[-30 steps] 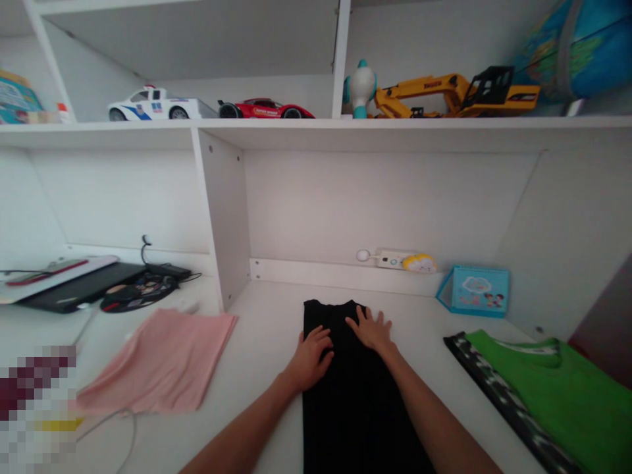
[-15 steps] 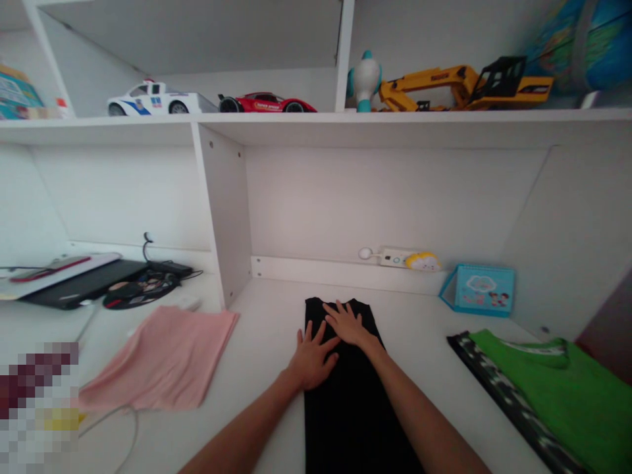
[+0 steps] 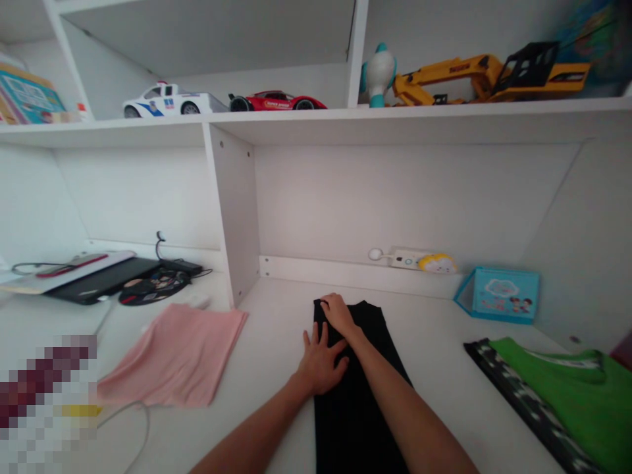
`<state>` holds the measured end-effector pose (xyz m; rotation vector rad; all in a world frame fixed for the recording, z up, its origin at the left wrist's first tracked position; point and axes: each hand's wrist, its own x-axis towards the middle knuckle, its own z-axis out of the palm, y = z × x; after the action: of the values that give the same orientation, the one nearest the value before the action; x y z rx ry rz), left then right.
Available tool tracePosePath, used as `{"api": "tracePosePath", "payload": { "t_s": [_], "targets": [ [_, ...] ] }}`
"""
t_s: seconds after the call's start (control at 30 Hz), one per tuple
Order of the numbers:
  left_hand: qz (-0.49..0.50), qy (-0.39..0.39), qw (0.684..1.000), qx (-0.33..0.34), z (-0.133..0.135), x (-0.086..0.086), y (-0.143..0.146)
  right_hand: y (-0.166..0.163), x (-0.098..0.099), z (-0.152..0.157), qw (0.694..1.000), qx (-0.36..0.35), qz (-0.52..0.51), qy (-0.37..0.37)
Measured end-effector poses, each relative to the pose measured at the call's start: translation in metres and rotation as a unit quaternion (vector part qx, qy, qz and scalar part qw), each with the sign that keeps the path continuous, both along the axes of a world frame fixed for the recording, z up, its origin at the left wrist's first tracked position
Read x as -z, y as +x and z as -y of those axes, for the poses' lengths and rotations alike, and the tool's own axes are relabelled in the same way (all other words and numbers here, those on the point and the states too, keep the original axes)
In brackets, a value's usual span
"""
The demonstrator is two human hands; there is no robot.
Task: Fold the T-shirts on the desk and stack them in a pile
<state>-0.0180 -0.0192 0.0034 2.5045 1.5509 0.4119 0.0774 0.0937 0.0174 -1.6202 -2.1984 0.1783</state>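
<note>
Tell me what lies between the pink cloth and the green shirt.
In the head view: the black garment, under the left hand and right hand, then the patterned cloth edging the green shirt.

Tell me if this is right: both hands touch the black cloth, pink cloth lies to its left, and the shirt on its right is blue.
The shirt is green, not blue, as the head view shows. The left hand and right hand touch the black cloth, with the pink cloth to its left.
</note>
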Motion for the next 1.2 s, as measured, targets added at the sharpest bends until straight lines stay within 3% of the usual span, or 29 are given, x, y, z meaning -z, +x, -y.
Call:
{"api": "tracePosePath", "payload": {
  "t_s": [0.13,0.3,0.5,0.63,0.77,0.87,0.93,1.07,1.2],
  "targets": [
    [0.007,-0.008,1.000,0.000,-0.002,0.001,0.000,-0.012,0.002,-0.025,1.000,-0.002,-0.006,-0.015],
    [0.004,-0.010,1.000,0.000,-0.003,0.002,0.000,-0.022,0.008,-0.050,0.996,0.048,-0.010,-0.081],
    [0.013,-0.014,1.000,0.002,-0.003,0.003,0.001,-0.027,0.009,-0.054,0.991,0.090,-0.026,-0.093],
    [0.025,-0.010,1.000,0.002,-0.004,0.006,-0.001,-0.022,-0.005,-0.052,0.996,0.057,-0.027,-0.061],
    [0.024,-0.009,1.000,-0.002,-0.006,0.007,-0.001,0.005,-0.032,-0.041,0.999,-0.014,-0.020,-0.039],
    [0.021,-0.005,1.000,-0.005,-0.008,0.007,0.000,0.040,-0.044,-0.007,0.996,-0.077,-0.007,-0.046],
    [0.016,-0.002,1.000,-0.012,-0.010,0.007,0.001,0.065,-0.044,0.031,0.992,-0.110,0.007,-0.059],
    [0.004,0.002,1.000,-0.027,-0.013,0.008,0.002,0.110,-0.035,0.135,0.986,-0.128,0.035,-0.103],
    [0.000,0.009,1.000,-0.024,-0.014,0.008,0.003,0.143,-0.026,0.237,0.979,-0.088,0.017,-0.184]
  ]
}}
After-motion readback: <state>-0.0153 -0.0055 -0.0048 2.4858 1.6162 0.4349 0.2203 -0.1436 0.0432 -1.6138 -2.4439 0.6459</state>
